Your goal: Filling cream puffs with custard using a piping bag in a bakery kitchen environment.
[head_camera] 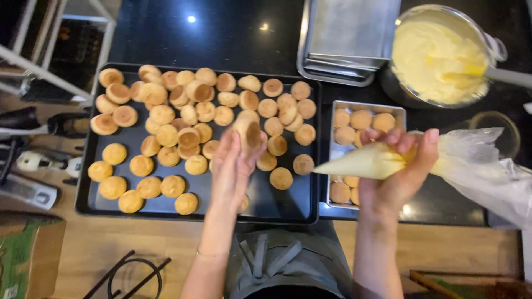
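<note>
Head view: left fingers (244, 145) grip round golden puff (249, 134); right fingers (413, 145) clasp cream-filled piping bag (371, 161).

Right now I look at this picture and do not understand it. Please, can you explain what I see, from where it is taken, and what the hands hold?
There is no machine here: these are a person's two bare hands. The one picture comes from a camera worn on the person's head, looking straight down.

On the dark counter lies a big black tray with many small round golden puffs. To its right is a small metal pan holding more puffs. Above it stands a bowl of pale yellow cream with a spatula in it, and stacked metal trays beside the bowl.

The left hand holds one puff over the black tray. The right hand has its grip around a clear piping bag of cream, the tip pointing left toward that puff.
</note>
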